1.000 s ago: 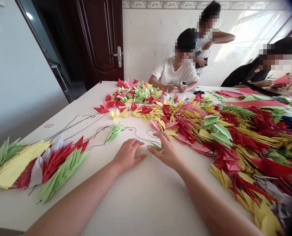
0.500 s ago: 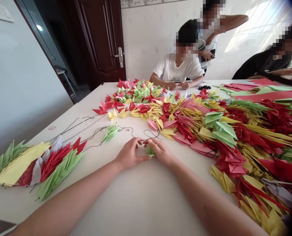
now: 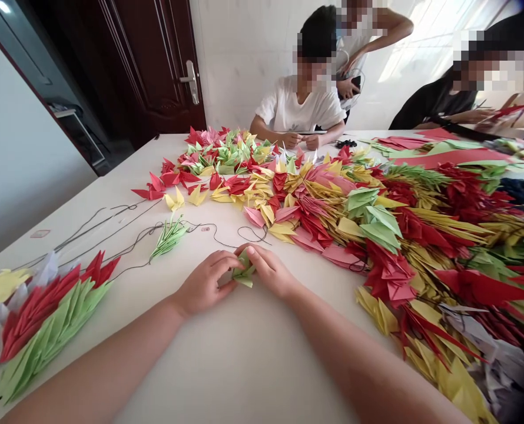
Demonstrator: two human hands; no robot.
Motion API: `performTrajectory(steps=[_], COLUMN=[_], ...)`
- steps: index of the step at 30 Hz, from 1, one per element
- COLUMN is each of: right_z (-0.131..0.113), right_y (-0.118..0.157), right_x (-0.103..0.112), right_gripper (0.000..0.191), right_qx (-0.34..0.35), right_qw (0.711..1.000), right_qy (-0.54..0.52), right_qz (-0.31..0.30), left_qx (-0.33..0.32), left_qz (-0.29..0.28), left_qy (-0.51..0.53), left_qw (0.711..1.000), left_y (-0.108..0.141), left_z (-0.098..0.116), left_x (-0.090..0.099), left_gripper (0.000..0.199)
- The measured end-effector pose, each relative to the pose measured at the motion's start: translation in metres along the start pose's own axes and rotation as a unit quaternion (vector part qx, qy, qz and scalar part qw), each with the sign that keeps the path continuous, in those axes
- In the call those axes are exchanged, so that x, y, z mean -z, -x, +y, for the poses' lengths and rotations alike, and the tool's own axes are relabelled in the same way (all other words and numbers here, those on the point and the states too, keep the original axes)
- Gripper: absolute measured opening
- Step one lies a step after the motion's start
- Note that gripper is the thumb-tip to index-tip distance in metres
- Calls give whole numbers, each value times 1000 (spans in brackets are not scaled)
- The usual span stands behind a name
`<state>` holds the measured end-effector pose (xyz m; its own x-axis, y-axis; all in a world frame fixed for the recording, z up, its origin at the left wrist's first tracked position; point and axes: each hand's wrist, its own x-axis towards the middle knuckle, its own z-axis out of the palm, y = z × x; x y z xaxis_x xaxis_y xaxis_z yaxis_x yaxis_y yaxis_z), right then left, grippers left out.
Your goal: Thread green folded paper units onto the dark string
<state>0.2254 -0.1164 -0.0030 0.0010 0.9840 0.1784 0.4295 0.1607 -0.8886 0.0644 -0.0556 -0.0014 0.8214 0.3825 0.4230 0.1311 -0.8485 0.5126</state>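
Note:
Both hands meet over the white table, around a small green folded paper (image 3: 244,272). My left hand (image 3: 206,281) curves in from the left, its fingertips and thumb closed on the paper's left edge. My right hand (image 3: 269,270) grips the same paper from the other side, thumb on top. Just beyond them a thin black string (image 3: 253,234) loops on the tabletop. Left of the hands lies a small bundle of narrow green folded papers (image 3: 169,237), touching black strings.
Strung red, white and green papers (image 3: 52,321) lie at the left. A large heap of coloured folded papers (image 3: 377,235) covers the right side. Across the white table (image 3: 89,194), a person in white (image 3: 304,109) sits; another stands behind, and one in black is right.
The view has shifted rightward, so things appear further left. The green paper shows more fully between my hands, with my right thumb now on top of it.

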Motion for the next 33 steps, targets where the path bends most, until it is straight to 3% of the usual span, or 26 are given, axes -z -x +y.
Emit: performTrajectory(steps=[5,8,12,15,21,33], right_z=[3,2,1,1,4,7], right_y=[0,2,2,2,1,2], right_x=[-2,-3,-2,-1,2,8], right_gripper=[20,15,10,13,14,12], right_qx=[-15,-12,64,83,40,77], right_qw=[999,996,992,991,997,993], right_qy=[33,54,66,75,60,90], right_qz=[28,63,90,67,27,-28], left_qx=[-15,-5,14,23,32,52], left_qz=[-30,21,79,65,37,36], left_qy=[29,13,-28,-43,-40,-14], left_qw=[999,1000,996,997,998,998], left_y=[-1,-1,-1,-1,0,-1], left_z=[-1,-4,-8,-10,-10,-13], left_x=[3,-1,-6,-5,-5,-5], left_gripper=[23,16,20,24,27,30])
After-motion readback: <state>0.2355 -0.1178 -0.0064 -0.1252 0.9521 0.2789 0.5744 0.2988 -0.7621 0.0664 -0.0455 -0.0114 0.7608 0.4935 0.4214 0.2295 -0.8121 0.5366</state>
